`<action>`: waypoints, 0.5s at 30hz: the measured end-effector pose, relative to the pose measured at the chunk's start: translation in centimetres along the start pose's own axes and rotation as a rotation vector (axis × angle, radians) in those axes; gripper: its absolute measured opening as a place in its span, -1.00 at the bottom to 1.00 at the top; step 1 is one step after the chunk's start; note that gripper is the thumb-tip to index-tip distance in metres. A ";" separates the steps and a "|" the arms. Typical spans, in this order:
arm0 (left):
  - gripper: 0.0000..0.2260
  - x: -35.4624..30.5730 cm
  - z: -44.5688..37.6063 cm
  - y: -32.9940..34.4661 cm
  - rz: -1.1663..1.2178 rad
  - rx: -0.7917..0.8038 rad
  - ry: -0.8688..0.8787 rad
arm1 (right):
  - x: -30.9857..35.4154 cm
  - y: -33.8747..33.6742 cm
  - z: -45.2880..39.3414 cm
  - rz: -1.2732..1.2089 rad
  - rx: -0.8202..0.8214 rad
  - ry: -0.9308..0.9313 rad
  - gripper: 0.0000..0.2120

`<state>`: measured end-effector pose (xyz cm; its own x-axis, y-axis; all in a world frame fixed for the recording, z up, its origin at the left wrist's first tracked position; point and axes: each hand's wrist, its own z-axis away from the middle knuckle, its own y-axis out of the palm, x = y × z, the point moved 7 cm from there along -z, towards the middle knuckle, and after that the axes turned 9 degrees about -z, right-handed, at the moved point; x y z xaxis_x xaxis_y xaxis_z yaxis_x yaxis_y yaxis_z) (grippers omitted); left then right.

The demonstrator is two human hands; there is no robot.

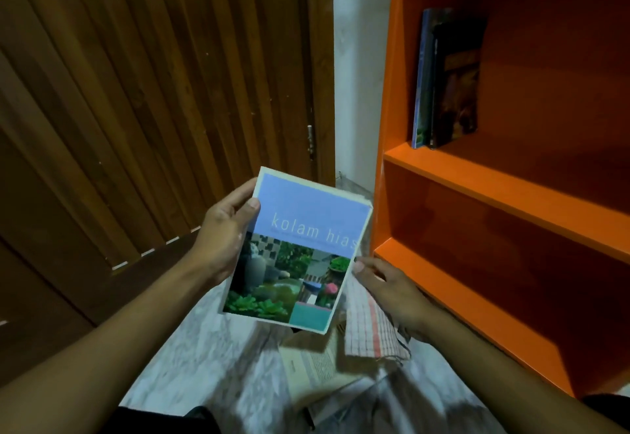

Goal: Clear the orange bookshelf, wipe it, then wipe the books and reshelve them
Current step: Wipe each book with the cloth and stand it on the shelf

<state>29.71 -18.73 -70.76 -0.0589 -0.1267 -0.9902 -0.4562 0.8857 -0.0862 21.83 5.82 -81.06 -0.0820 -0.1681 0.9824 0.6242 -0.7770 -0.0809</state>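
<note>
Two hands [221, 229] on garden book [296, 249]

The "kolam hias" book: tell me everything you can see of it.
The book is a thin paperback with a pale worn border. Its cover has a lilac upper band with the title in light letters, garden and pond photos below, and a teal block at the lower right. It is held tilted, cover up, above the floor beside the shelf. The left hand grips its left edge, thumb on the cover; the right hand touches its right edge with a fingertip.
</note>
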 end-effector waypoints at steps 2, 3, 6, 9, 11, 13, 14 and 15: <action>-0.69 -0.4 0.3 0.7 -0.015 0.050 0.026 | 0.9 0.6 0.2 -0.054 0.055 -0.034 -0.53; -0.69 -0.6 0.3 1.0 -0.019 0.063 0.034 | 1.4 0.6 0.2 -0.044 0.052 -0.060 -0.59; -0.66 -0.8 0.3 1.4 0.002 0.083 0.050 | 2.6 0.0 0.4 -0.016 -0.043 -0.154 -0.74; -0.62 -1.4 0.3 1.7 0.055 0.091 0.041 | 3.5 -0.9 0.6 -0.044 -0.068 -0.190 -0.66; -0.62 -1.7 0.5 1.9 0.079 0.100 0.036 | 4.6 -1.3 0.8 -0.079 -0.065 -0.236 -0.57; -0.62 -2.0 0.4 2.0 0.107 0.098 0.043 | 6.2 -1.8 1.2 -0.093 -0.088 -0.291 -0.45; -0.63 -2.2 0.3 2.0 0.113 0.086 0.047 | 7.3 -2.1 1.5 -0.092 -0.109 -0.334 -0.46; -0.65 -2.6 0.2 1.9 0.103 0.072 0.051 | 8.4 -2.6 1.9 -0.100 -0.132 -0.379 -0.53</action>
<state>29.14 -16.62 -68.33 -0.1483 -0.0543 -0.9875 -0.3807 0.9247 0.0064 21.00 7.53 -72.24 0.1701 0.1286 0.9770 0.5203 -0.8537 0.0218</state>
